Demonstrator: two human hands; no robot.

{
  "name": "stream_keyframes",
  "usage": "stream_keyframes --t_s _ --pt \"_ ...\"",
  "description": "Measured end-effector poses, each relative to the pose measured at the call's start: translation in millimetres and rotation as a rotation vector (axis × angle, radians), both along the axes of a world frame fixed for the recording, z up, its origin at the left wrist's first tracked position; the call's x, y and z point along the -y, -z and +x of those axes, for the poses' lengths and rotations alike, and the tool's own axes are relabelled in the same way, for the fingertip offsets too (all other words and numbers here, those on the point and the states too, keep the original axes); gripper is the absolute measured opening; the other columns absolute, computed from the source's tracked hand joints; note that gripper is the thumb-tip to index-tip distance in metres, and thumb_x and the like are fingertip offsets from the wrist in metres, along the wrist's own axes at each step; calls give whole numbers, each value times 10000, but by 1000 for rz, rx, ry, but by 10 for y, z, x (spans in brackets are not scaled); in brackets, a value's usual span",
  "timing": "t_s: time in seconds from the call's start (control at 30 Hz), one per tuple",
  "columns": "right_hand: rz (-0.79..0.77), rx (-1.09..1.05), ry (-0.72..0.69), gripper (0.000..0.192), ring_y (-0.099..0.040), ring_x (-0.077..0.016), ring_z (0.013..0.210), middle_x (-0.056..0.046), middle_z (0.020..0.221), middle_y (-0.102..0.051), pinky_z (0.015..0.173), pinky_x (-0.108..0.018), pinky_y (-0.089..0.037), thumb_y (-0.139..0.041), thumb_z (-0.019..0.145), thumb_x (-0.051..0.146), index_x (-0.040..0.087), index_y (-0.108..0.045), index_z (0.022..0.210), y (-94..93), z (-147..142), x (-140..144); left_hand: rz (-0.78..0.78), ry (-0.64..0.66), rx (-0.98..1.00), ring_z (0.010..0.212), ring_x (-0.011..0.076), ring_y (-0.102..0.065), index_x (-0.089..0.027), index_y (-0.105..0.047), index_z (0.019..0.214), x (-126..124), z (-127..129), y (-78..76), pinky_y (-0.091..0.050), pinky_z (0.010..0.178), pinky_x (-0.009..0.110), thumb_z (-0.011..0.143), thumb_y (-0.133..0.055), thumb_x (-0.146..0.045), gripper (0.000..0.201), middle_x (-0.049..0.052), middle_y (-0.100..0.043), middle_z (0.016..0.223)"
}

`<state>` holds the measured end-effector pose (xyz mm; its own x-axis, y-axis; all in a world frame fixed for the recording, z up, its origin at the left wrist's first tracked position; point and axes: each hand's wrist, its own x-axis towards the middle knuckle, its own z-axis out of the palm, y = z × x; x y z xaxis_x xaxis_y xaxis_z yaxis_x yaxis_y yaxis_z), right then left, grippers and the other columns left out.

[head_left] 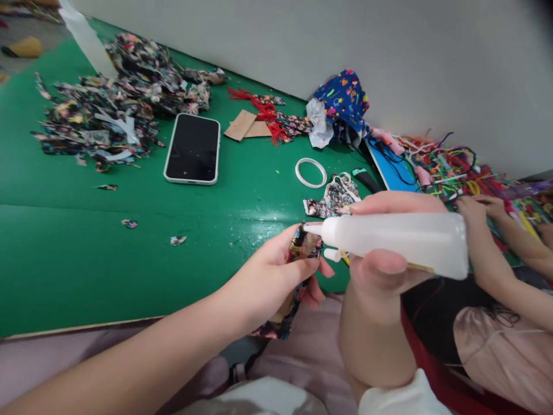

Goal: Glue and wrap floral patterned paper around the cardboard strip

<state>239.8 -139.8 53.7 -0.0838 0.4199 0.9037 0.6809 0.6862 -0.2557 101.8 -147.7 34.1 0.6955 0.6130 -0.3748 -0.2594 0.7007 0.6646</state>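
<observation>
Gripping a patterned fabric strip (310,245) between thumb and fingers, the left hand (270,271) holds it at the near edge of the green worktop (129,276), its lower end reaching past that edge toward 7 o'clock. The right hand (378,294) is wrapped around a translucent squeeze bottle (401,239) at 3 o'clock from the strip, its nozzle (313,229) pointing to 9 o'clock. The tip overlaps the strip's upper end; actual contact cannot be confirmed. A small white cap (332,255) sits just below the bottle's neck. Positions from the strip: white ring (311,185) at 12, cut floral piece (334,199) at 1, another person's hands (473,213) at 3, phone (193,148) at 10, scrap heap (129,98) beyond it.
</observation>
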Motion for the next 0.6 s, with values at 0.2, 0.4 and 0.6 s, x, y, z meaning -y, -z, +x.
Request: stream_keyframes --t_s 0.2,0.4,0.6 --pt "-12 3 -12 353 -606 -126 600 -10 713 -640 514 -254 -503 -535 817 517 187 -647 761 36 21 -37 -16 5 -3 471 93 -566 -173 -487 887 -15 -7 -1 -456 479 209 761 -586 -180 160 -31 -604 627" --pt "27 -16 -30 349 -583 -124 571 -4 682 -626 477 -254 -485 -553 791 536 201 -640 746 41 24 -44 -17 28 32 471 100 -574 -185 -492 917 -30 -18 27 -468 491 224 760 -599 -199 190 -32 -613 621" --pt "-135 -20 16 400 -607 -150 605 -15 727 -597 528 -301 -503 -452 825 591 226 -600 759 36 61 0 -34 24 46 467 110 -586 -177 -501 910 -33 -32 18 -458 472 216 752 -604 -194 189 -23 -623 615"
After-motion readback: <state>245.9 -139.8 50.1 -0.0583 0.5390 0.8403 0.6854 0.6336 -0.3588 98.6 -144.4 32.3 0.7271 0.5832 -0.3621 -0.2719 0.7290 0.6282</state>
